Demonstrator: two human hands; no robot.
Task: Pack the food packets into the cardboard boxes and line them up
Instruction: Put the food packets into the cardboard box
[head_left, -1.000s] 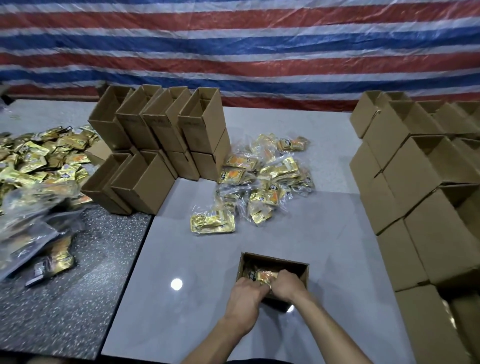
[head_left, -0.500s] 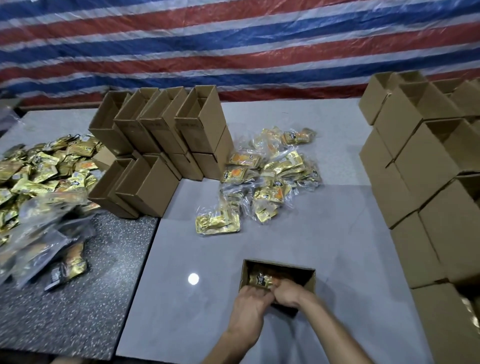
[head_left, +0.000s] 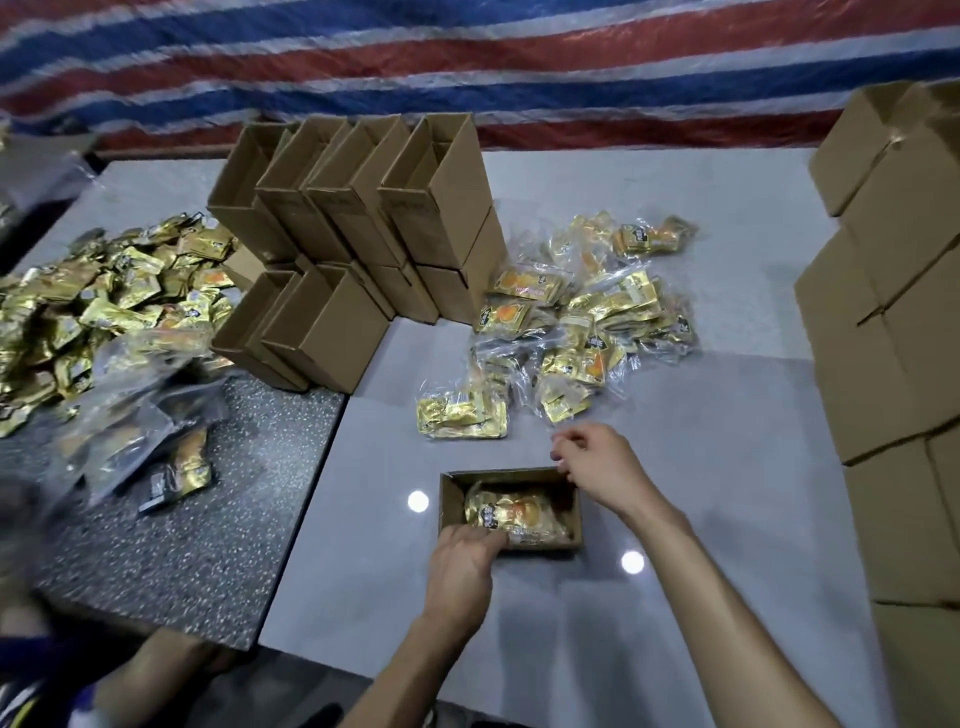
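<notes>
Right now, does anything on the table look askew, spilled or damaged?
Nothing damaged or spilled. The stacked empty boxes lean left rather than standing square. The packet in the open box lies crooked, with the left hand at that box's near rim. The loose packets are just a working heap.

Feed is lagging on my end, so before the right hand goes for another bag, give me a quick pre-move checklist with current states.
1. Open box upright on the grey table: ok.
2. Gold packet lying inside the box, below the rim: ok.
3. Left hand steadying the box at its near-left corner: ok.
4. Right hand empty, above the box's far-right corner: ok.
5. Nearest bagged packets unobstructed just beyond the box: ok.
6. Room left in the box for another bag: cannot tell.
</notes>
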